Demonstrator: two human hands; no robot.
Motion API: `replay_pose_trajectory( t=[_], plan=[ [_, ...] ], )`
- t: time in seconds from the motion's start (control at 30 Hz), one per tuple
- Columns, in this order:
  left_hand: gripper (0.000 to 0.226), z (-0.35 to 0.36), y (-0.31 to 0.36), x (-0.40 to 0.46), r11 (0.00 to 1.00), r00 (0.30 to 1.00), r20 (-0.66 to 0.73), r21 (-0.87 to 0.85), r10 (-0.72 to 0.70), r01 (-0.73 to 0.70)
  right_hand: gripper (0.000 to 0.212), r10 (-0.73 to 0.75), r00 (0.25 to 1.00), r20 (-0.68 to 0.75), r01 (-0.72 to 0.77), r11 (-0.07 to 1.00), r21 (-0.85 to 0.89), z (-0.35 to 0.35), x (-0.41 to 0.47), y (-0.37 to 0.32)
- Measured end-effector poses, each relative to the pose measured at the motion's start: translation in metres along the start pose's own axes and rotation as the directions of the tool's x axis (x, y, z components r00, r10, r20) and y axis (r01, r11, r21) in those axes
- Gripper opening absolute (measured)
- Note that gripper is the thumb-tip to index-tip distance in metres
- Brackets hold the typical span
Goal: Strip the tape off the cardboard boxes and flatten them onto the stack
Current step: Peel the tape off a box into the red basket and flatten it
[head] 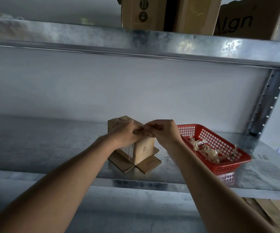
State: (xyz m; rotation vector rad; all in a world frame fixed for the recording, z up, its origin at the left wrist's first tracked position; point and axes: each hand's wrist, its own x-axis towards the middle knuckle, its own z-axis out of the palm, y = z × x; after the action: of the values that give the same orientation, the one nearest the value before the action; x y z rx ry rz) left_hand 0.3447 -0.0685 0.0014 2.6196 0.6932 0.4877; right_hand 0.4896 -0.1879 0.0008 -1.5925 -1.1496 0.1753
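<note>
Cardboard box [144, 147] stands on the shelf [178, 167] under my left grip [125, 133], which steadies it; my right grip [162, 132] pinches tape [145, 130]. I'd peel low and slow, then drop it in the red basket [223, 140] just right.

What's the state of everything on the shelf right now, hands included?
small cardboard box: upright on shelf, bottom flaps splayed flat
tape: pinched by both hands at box top
left hand: on box top, gripping tape
right hand: pinching tape
red basket: holds stripped tape scraps
upper-shelf boxes: standing, unflattened
</note>
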Motion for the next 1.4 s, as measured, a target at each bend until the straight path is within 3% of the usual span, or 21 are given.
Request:
replay_pose_trajectory(
  t=[0.1,0.23,0.33,0.4,0.5,0.67,0.8,0.93,1.03,1.13,1.3,1.4],
  plan=[
    [0.039,-0.002,0.002,0.001,1.000,1.000,0.001,-0.002,0.028,-0.028,0.035,0.004,0.990,0.143,-0.007,1.000,0.014,-0.006,0.004,0.005],
    [0.035,-0.002,-0.003,0.006,0.998,1.000,0.009,-0.061,0.023,-0.023,0.027,0.008,0.958,0.286,-0.002,1.000,-0.022,-0.017,0.004,-0.004],
    [0.035,0.000,-0.003,0.007,0.998,1.000,0.007,-0.056,-0.004,0.004,0.018,-0.100,0.942,0.321,0.166,0.969,-0.186,-0.024,0.000,-0.014],
    [0.038,0.000,-0.003,0.007,0.999,1.000,0.008,-0.047,-0.009,0.009,0.028,-0.190,0.950,0.247,0.266,0.908,-0.324,-0.023,-0.002,-0.011],
    [0.044,-0.002,-0.005,0.005,1.000,0.999,0.042,-0.024,-0.012,0.013,0.038,-0.274,0.960,0.055,0.277,0.906,-0.319,-0.015,0.000,0.000],
    [0.037,-0.008,0.000,-0.002,0.999,0.993,0.104,-0.020,-0.047,0.049,0.007,-0.330,0.937,-0.112,0.273,0.895,-0.354,0.001,0.004,0.000],
    [0.023,-0.008,-0.001,-0.003,0.994,0.990,0.107,-0.063,-0.087,0.094,0.014,-0.299,0.952,0.067,0.301,0.871,-0.389,0.000,0.004,-0.006],
    [0.025,-0.007,0.001,0.001,0.989,0.986,0.111,-0.068,-0.123,0.131,0.027,-0.244,0.943,0.226,0.319,0.858,-0.403,-0.005,0.004,-0.006],
    [0.046,-0.010,0.003,-0.006,0.990,0.987,0.093,-0.046,-0.131,0.135,0.024,-0.277,0.948,0.158,0.318,0.855,-0.410,-0.003,0.009,-0.003],
    [0.048,-0.008,0.000,-0.006,0.989,0.988,0.087,-0.050,-0.131,0.136,0.024,-0.303,0.953,0.024,0.289,0.878,-0.381,0.001,0.006,0.001],
    [0.056,-0.002,0.002,-0.003,0.986,0.991,0.087,0.143,-0.100,0.087,0.008,-0.107,0.968,-0.226,0.121,0.992,0.047,-0.009,-0.001,0.003],
    [0.067,0.000,0.012,-0.003,0.982,0.990,0.104,0.171,-0.100,0.081,0.017,-0.064,0.961,-0.270,0.085,0.994,0.066,-0.028,-0.001,-0.006]
  ],
)
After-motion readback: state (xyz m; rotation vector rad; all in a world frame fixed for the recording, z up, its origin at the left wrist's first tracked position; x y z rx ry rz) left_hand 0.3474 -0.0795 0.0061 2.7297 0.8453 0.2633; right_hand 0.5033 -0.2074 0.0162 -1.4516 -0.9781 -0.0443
